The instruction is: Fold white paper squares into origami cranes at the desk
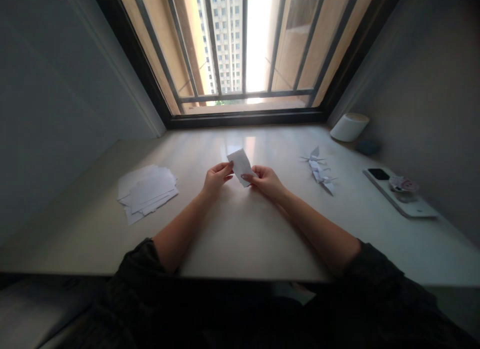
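Paper pinched in both the left hand and right hand probably creases best with edges aligned.

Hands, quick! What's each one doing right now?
Left hand: closed, holding the white paper at its edge.
Right hand: closed, also holding the white paper.
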A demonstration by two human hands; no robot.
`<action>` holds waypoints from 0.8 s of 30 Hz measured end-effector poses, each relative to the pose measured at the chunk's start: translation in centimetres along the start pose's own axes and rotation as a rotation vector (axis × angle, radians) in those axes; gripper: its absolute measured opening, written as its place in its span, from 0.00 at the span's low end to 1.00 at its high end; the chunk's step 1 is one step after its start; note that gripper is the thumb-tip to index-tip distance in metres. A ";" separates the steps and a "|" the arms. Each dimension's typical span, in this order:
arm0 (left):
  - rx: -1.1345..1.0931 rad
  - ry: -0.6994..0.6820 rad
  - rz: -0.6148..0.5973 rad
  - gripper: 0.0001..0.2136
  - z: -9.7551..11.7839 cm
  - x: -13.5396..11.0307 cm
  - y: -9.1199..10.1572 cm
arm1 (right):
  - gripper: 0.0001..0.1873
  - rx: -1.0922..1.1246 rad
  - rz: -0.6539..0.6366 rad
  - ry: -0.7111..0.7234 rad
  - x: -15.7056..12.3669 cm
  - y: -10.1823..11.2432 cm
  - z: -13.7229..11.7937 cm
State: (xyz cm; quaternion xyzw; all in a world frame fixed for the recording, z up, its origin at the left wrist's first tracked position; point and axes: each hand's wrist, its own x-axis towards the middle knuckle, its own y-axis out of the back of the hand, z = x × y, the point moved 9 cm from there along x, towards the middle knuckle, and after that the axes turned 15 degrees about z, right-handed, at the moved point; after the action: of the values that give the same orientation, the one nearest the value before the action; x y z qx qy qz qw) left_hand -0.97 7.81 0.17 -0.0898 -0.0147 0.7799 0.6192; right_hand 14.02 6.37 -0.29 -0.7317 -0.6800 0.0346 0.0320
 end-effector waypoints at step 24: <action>-0.281 0.059 0.213 0.18 1.1 2.2 3.2 | 0.22 -0.088 -0.042 0.006 -0.5 -0.4 0.2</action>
State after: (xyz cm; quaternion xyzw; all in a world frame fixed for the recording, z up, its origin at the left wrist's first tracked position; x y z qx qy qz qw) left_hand -4.72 9.23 0.52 -0.1994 -0.0956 0.8285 0.5145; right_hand 13.56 5.93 -0.44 -0.7180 -0.6960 0.0018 0.0022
